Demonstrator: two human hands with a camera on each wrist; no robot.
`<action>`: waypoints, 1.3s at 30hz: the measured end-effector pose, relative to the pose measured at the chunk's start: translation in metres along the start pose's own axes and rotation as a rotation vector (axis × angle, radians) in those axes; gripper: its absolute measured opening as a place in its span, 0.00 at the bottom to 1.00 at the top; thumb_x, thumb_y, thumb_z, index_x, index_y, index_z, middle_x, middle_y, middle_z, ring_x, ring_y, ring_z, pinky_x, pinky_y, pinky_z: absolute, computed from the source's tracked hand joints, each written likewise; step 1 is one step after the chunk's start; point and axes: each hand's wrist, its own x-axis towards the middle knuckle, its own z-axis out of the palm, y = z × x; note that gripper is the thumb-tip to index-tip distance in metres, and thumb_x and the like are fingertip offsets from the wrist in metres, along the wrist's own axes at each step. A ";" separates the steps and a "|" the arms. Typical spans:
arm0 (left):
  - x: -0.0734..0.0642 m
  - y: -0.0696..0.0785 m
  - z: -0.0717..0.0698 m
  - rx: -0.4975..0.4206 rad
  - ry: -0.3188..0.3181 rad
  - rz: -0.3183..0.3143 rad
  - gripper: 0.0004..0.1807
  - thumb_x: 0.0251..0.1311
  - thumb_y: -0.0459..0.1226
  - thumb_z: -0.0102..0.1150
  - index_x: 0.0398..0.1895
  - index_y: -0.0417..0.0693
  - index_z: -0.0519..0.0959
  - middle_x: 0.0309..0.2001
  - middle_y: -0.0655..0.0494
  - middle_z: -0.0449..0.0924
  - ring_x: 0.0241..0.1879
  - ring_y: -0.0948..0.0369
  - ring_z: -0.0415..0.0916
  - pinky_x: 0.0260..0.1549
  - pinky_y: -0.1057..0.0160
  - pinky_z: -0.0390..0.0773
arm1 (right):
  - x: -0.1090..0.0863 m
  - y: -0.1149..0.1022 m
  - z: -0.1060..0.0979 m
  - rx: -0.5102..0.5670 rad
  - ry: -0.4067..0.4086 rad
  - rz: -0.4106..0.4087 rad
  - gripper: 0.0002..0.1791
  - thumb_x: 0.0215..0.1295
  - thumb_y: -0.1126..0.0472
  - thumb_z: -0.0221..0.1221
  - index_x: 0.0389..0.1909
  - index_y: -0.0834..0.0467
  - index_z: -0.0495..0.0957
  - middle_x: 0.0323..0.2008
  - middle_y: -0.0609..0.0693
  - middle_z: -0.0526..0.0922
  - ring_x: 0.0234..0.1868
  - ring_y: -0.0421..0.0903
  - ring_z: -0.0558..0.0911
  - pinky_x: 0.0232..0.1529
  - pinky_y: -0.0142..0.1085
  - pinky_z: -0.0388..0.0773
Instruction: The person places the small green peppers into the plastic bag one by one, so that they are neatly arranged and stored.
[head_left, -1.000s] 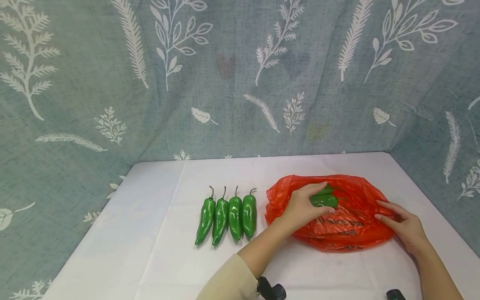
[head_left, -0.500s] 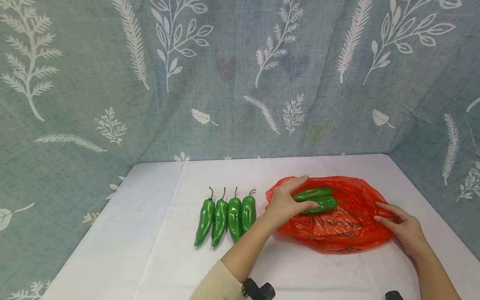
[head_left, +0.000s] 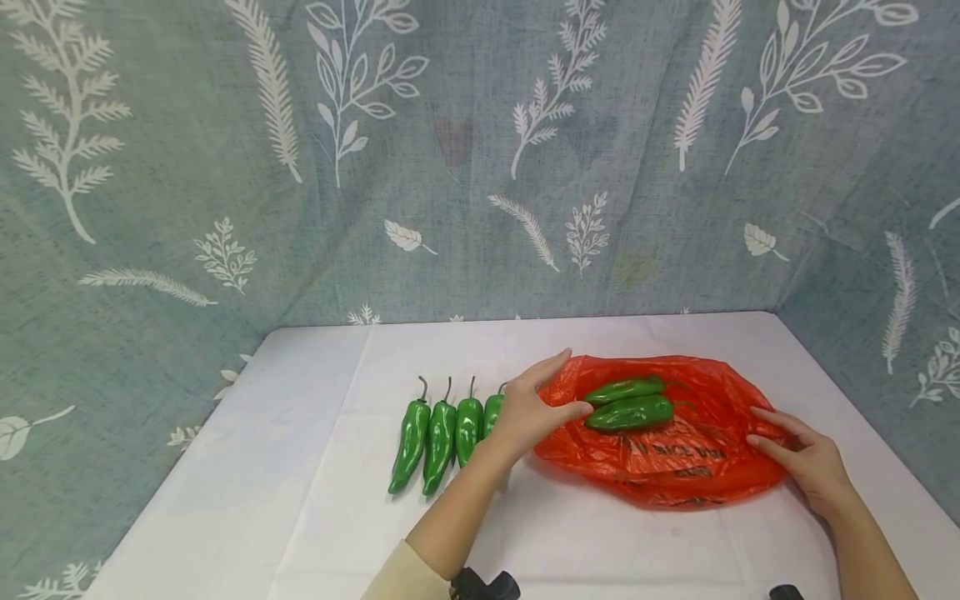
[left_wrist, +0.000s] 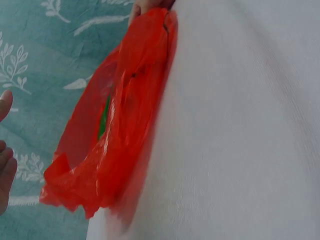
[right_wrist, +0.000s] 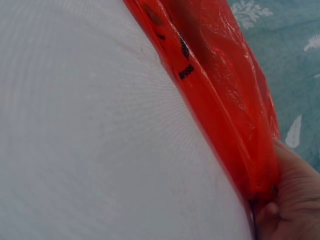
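On bench (head_left: 225, 500) | crinkled red plastic bag (head_left: 697, 483), "NICE" print | glossy green peppers (head_left: 628, 413) | left hand (head_left: 529, 412) released | right hand (head_left: 812, 465) grasping bag

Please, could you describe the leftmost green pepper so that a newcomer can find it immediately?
On the white table, left of the red bag, four green peppers lie side by side. Take the leftmost pepper: it is farthest from the bag and has a neighbour only on its right.

- From the head, the white table (head_left: 225, 500) is viewed forward and downward.
- From both wrists, the red bag (head_left: 660, 487) is seen side-on, closer.
- The bag is shared by all views.
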 end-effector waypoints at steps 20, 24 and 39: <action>-0.030 -0.021 -0.055 -0.039 0.216 0.006 0.40 0.45 0.39 0.74 0.65 0.56 0.69 0.66 0.57 0.68 0.63 0.52 0.68 0.61 0.55 0.67 | -0.001 0.004 -0.001 -0.030 0.007 0.030 0.33 0.62 0.45 0.59 0.68 0.46 0.65 0.66 0.34 0.62 0.72 0.51 0.54 0.44 0.11 0.66; -0.036 -0.025 -0.065 0.013 0.264 -0.039 0.41 0.44 0.42 0.74 0.66 0.59 0.69 0.66 0.60 0.68 0.66 0.56 0.64 0.63 0.55 0.65 | -0.001 0.005 0.000 -0.012 0.019 0.012 0.32 0.62 0.46 0.59 0.68 0.46 0.65 0.59 0.23 0.62 0.72 0.45 0.55 0.44 0.10 0.65; -0.060 -0.057 -0.104 0.083 0.372 -0.139 0.44 0.46 0.45 0.73 0.69 0.56 0.64 0.69 0.55 0.63 0.69 0.52 0.57 0.67 0.50 0.57 | 0.000 0.002 0.001 0.001 0.002 -0.010 0.32 0.62 0.46 0.59 0.67 0.46 0.66 0.52 0.17 0.62 0.65 0.30 0.60 0.42 0.10 0.65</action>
